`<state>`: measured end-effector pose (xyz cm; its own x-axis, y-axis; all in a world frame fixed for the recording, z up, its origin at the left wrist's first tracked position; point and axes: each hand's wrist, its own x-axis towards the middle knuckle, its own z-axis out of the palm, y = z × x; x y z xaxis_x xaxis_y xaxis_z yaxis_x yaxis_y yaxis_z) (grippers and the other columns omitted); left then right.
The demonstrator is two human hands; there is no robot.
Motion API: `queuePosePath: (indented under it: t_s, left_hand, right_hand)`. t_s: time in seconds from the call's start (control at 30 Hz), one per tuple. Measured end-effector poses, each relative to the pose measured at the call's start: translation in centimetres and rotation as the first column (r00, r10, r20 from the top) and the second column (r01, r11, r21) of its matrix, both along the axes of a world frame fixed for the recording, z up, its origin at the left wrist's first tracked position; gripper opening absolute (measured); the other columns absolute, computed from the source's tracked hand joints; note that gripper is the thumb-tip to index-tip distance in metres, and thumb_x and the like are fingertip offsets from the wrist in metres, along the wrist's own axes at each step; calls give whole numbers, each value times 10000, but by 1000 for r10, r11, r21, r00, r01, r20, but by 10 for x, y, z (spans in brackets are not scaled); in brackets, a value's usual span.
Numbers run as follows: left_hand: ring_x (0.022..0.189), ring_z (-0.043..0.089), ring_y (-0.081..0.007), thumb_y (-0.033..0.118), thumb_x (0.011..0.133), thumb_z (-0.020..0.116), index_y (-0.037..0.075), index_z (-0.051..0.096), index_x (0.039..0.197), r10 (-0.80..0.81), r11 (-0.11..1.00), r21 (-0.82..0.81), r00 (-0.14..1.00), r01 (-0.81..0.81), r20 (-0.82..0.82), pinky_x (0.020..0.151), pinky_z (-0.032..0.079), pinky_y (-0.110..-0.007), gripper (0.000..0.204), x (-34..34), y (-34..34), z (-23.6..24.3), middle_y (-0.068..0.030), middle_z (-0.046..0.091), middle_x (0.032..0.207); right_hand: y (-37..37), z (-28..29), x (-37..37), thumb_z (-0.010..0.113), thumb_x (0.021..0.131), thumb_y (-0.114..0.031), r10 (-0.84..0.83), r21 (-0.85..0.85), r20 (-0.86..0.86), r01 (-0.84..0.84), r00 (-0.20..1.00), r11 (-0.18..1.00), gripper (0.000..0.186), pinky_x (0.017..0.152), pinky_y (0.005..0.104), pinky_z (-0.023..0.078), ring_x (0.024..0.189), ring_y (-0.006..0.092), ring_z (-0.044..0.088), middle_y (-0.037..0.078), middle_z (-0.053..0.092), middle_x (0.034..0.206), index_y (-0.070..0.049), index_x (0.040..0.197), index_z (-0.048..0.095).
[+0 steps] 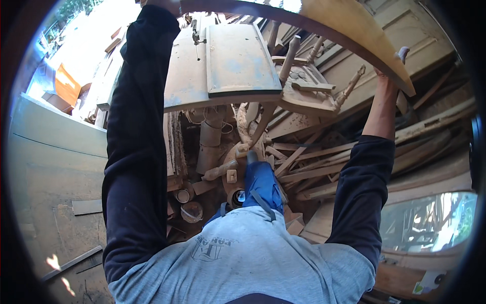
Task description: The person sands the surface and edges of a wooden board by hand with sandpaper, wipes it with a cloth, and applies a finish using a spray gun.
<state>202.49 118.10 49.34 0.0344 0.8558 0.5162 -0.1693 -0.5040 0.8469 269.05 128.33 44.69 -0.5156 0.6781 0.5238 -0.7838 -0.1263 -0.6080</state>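
Observation:
A large curved wooden panel with a pale yellowish face and a dark edge is raised across the top of the view. My right hand grips its lower right end, with a fingertip showing past the edge. At the panel's other end, my left hand is closed around the edge, partly cut off by the picture's rim. Both arms are stretched up and apart. Below the panel stands a dusty work table with a raised flat board and a small metal fitting.
An upturned piece of furniture with turned legs lies right of the table. Stacked wood strips fill the right side, near an oval mirror. Small tubs sit by my feet. A wide wooden panel stands left.

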Motion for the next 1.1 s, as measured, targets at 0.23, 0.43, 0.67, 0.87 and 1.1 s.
queuePosePath:
  t_s: [0.23,0.43,0.67,0.87,1.1]
  left_hand:
    - [913,665,-298,888,757,402,-134,404,1349,-140,883,-410,962,229,235,783,573,-412,1182,-75,79,-38,-214,657,1051]
    - [941,584,-141,799,869,369,-84,324,1454,-203,823,-507,966,257,161,899,497,-298,1060,-63,134,-70,-115,621,1197]
    - [911,663,-176,808,842,417,-79,404,1402,-242,778,-543,948,317,207,844,555,-302,1049,25,231,-96,-146,659,1141]
    - [1039,647,-240,780,870,403,-92,425,1391,-338,704,-537,884,466,323,924,521,-349,1016,116,308,-124,-191,631,1223]
    - [1073,637,-326,750,889,406,-145,414,1327,-543,475,-408,625,779,561,985,495,-362,996,141,354,-126,-293,591,1229]
  right_hand:
    - [94,-24,-137,425,843,-801,-27,-176,160,55,987,983,979,1055,433,388,1203,299,510,177,549,1340,37,1348,456]
    - [166,-79,-169,352,809,-854,-343,-224,295,414,892,882,1065,1025,443,421,1172,321,547,200,582,1296,64,1336,478]
    - [209,-98,-94,267,770,-915,-490,-207,320,565,811,799,1175,989,454,459,1135,346,591,226,621,1244,95,1321,503]
    - [191,-91,-20,324,765,-912,-653,-291,385,757,652,585,1147,1067,462,395,1233,347,524,201,548,1357,43,1388,449]
    - [191,-123,12,343,859,-819,-763,-329,337,828,552,454,1008,1066,448,401,1234,335,515,196,515,1380,36,1387,421]
